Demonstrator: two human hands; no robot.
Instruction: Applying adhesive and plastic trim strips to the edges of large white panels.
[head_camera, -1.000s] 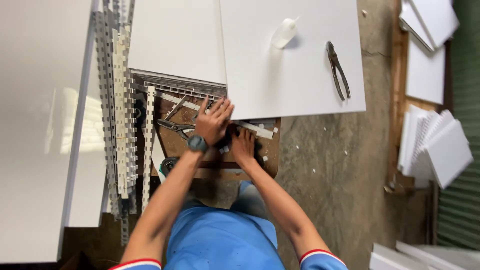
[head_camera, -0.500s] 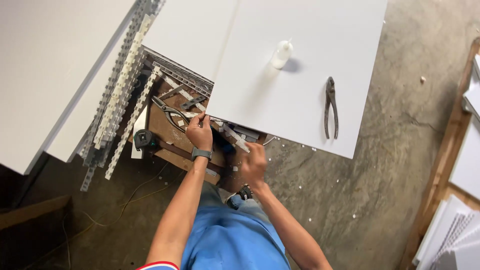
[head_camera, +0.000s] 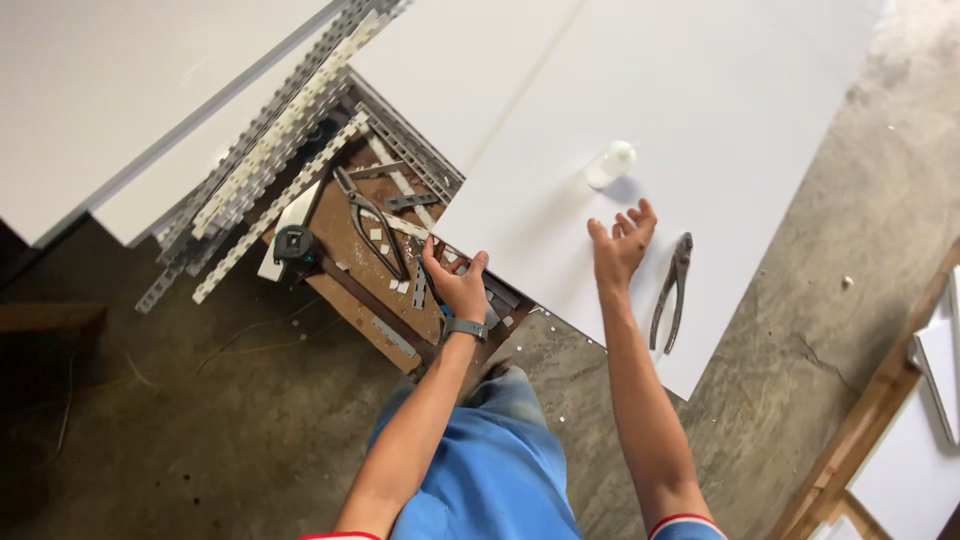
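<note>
- The right hand (head_camera: 620, 243) has left the wooden tray, where it worked close beside the left half a second ago, and now hangs open over the white board (head_camera: 700, 130), fingers spread and grasping nothing.
- It sits between the small white bottle (head_camera: 609, 164), which stands just beyond its fingertips, and the grey pliers (head_camera: 671, 292), which lie flat on the board just to its right; it touches neither.
- The left hand (head_camera: 457, 285) has stayed at the wooden tray (head_camera: 350, 300), at the near edge of the board. Its fingers are curled with the thumb raised; whether they pinch anything I cannot tell.
- A grey watch (head_camera: 465, 328) sits on the left wrist.
- In the tray, left of that hand, lie a second pair of pliers (head_camera: 368, 218), short metal strips and small white bits; a black tape measure (head_camera: 295, 244) rests at its far left corner.
- The view has swung: the boards now run slantwise, and more floor shows on the right than before.
- Perforated metal rails (head_camera: 270, 160) lie bundled along the tray's far side, beside another white board (head_camera: 120, 90) at upper left.
- The floor (head_camera: 800, 330) is bare grey concrete, darker at left. A wooden frame (head_camera: 860, 430) holding more white panels edges the lower right.
</note>
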